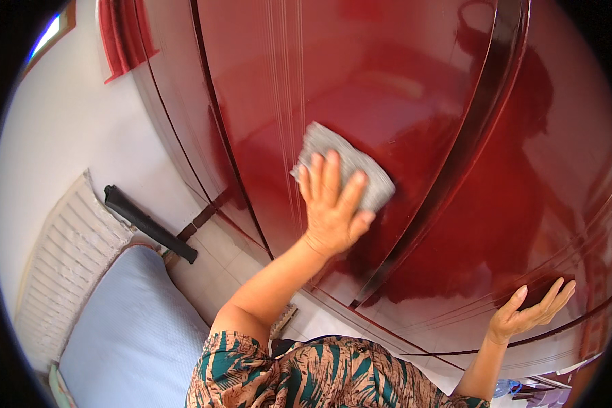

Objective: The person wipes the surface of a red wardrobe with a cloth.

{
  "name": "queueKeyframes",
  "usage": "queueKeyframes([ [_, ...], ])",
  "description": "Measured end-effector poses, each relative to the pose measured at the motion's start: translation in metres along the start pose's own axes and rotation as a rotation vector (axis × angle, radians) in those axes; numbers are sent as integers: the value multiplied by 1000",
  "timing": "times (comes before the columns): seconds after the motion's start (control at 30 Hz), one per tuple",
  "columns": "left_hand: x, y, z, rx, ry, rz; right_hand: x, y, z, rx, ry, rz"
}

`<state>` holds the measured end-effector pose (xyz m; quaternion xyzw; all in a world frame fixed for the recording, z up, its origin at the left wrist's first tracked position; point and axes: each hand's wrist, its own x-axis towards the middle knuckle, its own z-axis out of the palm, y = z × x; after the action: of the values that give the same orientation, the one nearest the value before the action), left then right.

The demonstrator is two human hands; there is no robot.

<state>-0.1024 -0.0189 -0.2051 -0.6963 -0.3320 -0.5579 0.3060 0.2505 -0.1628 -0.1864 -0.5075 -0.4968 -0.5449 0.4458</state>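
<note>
A folded grey cloth [358, 163] lies flat against the glossy dark red door of a wardrobe [401, 88]. My left hand [333, 204] presses on the cloth with fingers spread, holding it to the door; the hand is slightly blurred. To the lower right, my right hand [534, 313] has its fingers stretched out beside another red panel. Nothing is in it, and I cannot tell whether its fingertips touch the panel. A dark vertical strip [449, 163] runs between the two doors. My reflection shows in the polished surface.
At the left is a bed with a light blue cover [136, 326] and a pale slatted headboard [71, 245]. A black roll-shaped object [149, 224] leans beside it near the white wall [54, 129]. Red fabric [122, 41] hangs at the wardrobe's upper left. Pale floor tiles [214, 262] show below.
</note>
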Motion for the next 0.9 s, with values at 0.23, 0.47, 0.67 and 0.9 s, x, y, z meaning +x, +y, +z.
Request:
queueKeyframes([
  [0.23,13,-76,-14,28,70,-411,-26,-2,-13,86,-56,94],
  [0.47,-31,-97,-6,3,89,-633,-21,-30,-3,212,-68,130],
  [0.67,-57,-17,-1,-28,-229,-108,-40,-55,25,141,8,202],
  [0.9,-12,63,-7,-153,-472,469,-48,-56,26,25,4,209],
])
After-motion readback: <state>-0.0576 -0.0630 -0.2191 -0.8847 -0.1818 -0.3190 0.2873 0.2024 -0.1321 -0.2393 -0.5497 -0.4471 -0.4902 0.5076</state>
